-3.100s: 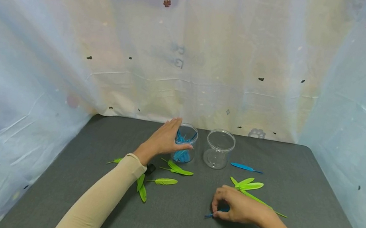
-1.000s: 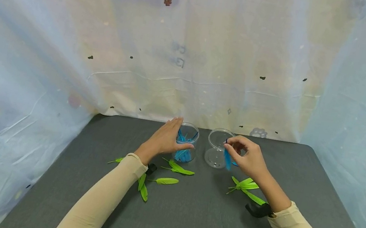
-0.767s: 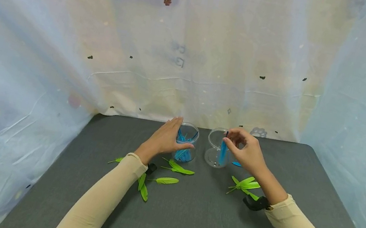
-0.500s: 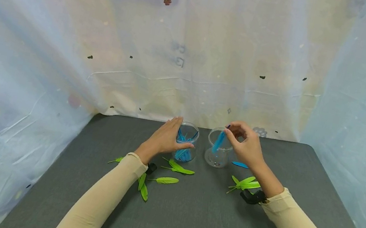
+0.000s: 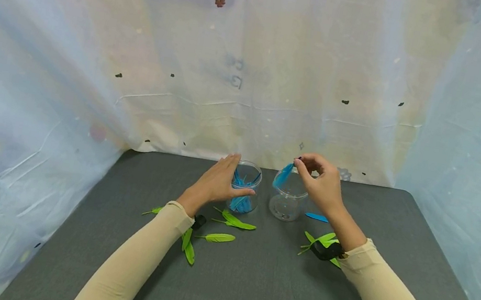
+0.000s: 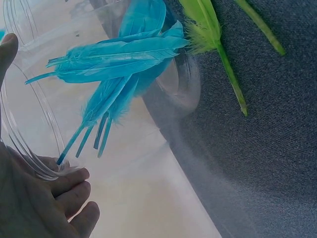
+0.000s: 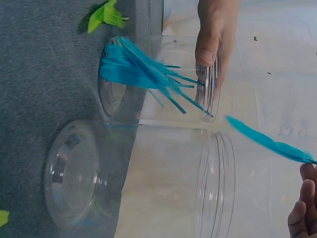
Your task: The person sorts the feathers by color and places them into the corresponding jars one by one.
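A blue feather point(image 5: 283, 175) hangs from my right hand point(image 5: 322, 185), its dark quill pinched between thumb and fingertips. It slants down to the left, its tip over the rim of a clear jar point(image 5: 284, 208) that has no feathers in it. My left hand point(image 5: 218, 178) holds the other clear jar point(image 5: 256, 195) near its rim; in the left wrist view the fingers point(image 6: 74, 198) wrap round the rim. Several blue feathers point(image 7: 129, 67) stand in that jar, quills up. Another blue feather point(image 5: 316, 217) lies on the table right of the first jar, partly hidden by my right wrist.
Several green feathers lie on the grey table point(image 5: 236, 287): some near my left wrist, such as one green feather point(image 5: 218, 238), and a green cluster point(image 5: 309, 239) partly under my right wrist. A patterned curtain point(image 5: 263, 69) hangs behind the table and on both sides.
My right hand has picked the blue feather off the front of the table, carried it to the right-hand jar, then raised it and shifted it left. My left hand has stayed on its jar.
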`<act>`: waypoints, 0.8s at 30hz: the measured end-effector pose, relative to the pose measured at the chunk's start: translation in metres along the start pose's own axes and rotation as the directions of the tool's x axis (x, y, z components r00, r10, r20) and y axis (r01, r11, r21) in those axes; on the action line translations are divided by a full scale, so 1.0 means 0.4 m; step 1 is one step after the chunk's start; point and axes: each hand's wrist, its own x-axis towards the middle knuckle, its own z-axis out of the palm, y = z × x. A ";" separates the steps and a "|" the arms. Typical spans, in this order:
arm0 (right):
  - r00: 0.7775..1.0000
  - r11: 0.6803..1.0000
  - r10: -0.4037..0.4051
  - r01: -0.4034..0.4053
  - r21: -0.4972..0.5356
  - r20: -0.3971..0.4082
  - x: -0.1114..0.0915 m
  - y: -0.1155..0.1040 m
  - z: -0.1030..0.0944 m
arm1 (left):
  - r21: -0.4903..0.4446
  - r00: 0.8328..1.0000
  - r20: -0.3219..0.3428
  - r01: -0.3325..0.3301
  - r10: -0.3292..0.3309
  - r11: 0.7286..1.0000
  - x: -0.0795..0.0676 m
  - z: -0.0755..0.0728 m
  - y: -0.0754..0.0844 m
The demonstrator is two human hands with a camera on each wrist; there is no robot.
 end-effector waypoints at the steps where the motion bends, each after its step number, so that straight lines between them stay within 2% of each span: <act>1: 1.000 1.000 -0.002 0.002 0.013 -0.005 0.004 0.000 0.003 | 0.000 1.000 0.000 0.002 -0.002 1.000 0.000 0.000 0.001; 6: 1.000 0.996 -0.008 0.009 0.092 -0.016 0.019 0.004 0.017 | 0.000 1.000 0.002 0.007 -0.007 1.000 0.001 0.001 0.001; 11: 1.000 0.990 0.000 -0.002 0.140 0.015 0.029 0.008 0.033 | -0.004 1.000 0.001 0.006 -0.006 1.000 0.000 0.000 0.001; 17: 0.998 0.992 0.025 -0.032 0.121 0.062 0.033 0.022 0.062 | -0.009 1.000 -0.004 0.003 -0.003 1.000 -0.001 -0.001 0.000; 24: 0.996 0.997 0.029 -0.035 0.072 0.082 0.038 0.105 0.098 | -0.023 1.000 -0.001 -0.002 0.002 1.000 0.001 0.001 -0.002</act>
